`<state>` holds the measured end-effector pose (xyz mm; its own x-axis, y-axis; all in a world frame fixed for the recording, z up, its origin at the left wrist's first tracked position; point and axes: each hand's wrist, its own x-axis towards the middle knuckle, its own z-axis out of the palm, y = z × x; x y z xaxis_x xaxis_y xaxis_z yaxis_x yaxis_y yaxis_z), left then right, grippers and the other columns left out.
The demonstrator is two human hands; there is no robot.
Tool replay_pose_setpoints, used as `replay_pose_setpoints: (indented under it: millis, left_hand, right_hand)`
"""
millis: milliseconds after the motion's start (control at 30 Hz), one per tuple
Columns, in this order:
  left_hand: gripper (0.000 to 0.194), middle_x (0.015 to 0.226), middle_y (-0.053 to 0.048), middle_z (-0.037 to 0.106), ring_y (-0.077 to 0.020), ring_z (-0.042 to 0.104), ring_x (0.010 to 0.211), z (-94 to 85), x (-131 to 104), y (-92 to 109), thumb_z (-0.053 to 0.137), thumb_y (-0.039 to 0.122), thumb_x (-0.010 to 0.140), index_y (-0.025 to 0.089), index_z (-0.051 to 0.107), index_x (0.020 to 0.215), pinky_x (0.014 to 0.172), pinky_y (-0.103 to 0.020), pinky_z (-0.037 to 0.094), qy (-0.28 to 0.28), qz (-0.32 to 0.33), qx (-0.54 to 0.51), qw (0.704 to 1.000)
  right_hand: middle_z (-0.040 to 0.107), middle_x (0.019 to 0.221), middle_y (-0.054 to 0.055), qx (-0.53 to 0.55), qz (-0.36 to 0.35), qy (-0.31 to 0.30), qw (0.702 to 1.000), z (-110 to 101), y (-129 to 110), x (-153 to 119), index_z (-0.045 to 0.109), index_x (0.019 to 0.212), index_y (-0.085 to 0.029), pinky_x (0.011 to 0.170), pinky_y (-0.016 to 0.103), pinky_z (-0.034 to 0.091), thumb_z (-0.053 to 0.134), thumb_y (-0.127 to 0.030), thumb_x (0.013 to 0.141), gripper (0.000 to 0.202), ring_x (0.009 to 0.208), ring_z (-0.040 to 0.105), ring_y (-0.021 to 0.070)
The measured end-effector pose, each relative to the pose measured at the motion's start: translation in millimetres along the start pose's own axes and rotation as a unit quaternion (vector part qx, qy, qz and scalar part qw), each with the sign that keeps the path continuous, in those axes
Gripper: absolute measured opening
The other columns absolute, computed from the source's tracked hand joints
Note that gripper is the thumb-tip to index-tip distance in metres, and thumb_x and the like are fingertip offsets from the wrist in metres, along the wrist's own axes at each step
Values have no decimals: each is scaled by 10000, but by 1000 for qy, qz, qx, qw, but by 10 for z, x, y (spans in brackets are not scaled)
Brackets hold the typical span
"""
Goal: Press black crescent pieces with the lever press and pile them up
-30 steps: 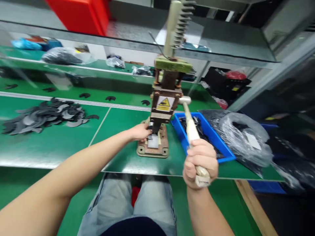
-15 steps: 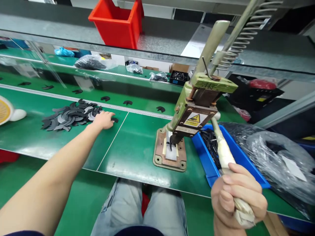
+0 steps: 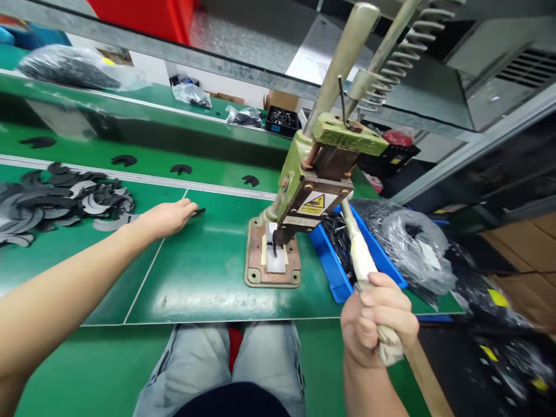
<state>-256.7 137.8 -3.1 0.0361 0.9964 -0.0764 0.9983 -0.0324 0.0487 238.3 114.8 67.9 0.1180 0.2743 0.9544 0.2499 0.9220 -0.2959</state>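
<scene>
Green tabletop [image 3: 204,272], press [image 3: 316,202] between hands [image 3: 380,318]

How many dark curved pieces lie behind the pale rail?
4: a far-left piece, a second piece behind the right end of the heap, a third piece beyond the left hand, a fourth piece left of the press, which may hide more.
</scene>
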Motion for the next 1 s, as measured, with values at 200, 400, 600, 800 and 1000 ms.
replay_pose_setpoints:
  millis: [200, 400, 600, 800, 1000]
  left_hand:
    - [344, 1109, -123, 732, -301, 693, 1087, -16, -100, 1044, 550, 323, 995, 264, 686, 1305, 977, -378, 512, 44, 122, -205, 970]
    - [238, 744, -13, 702, -210, 656, 698, 300, -193, 1580, 719, 481, 907, 250, 680, 863, 656, -278, 470, 52, -7, -464, 885]
    - [338, 588, 26, 669, -157, 619, 502, 146, -179, 1737, 693, 555, 939, 242, 571, 900, 517, -244, 451, 30, -73, -566, 820]
    - [340, 568, -1, 690, -153, 638, 459, -22, 21, 2076, 754, 491, 919, 209, 568, 886, 488, -241, 477, -13, -59, -621, 781]
    - [338, 563, -4, 695, -166, 659, 459, 28, 107, 2108, 783, 469, 906, 204, 573, 890, 465, -245, 501, -24, -61, -612, 788]
  right_hand:
    - [534, 741, -29, -1, 16, -47, 999, -52, -66, 29, 584, 803, -237, 899, 521, 581, 691, -298, 891, 153, 722, 556, 171]
    - [563, 771, -16, 1, 13, -83, 996, -91, -76, 55, 601, 833, -240, 895, 540, 591, 669, -270, 885, 91, 763, 595, 193]
    - [577, 807, -7, 15, 12, -92, 996, -99, -89, 47, 600, 856, -230, 944, 551, 583, 650, -248, 891, 64, 838, 632, 206]
    - [566, 793, -1, 12, 14, -87, 996, -85, -102, 42, 590, 852, -242, 922, 557, 597, 643, -252, 888, 65, 839, 633, 218]
    - [566, 806, 2, 24, 20, -87, 996, -80, -102, 36, 595, 867, -246, 937, 564, 589, 638, -259, 905, 58, 832, 616, 212]
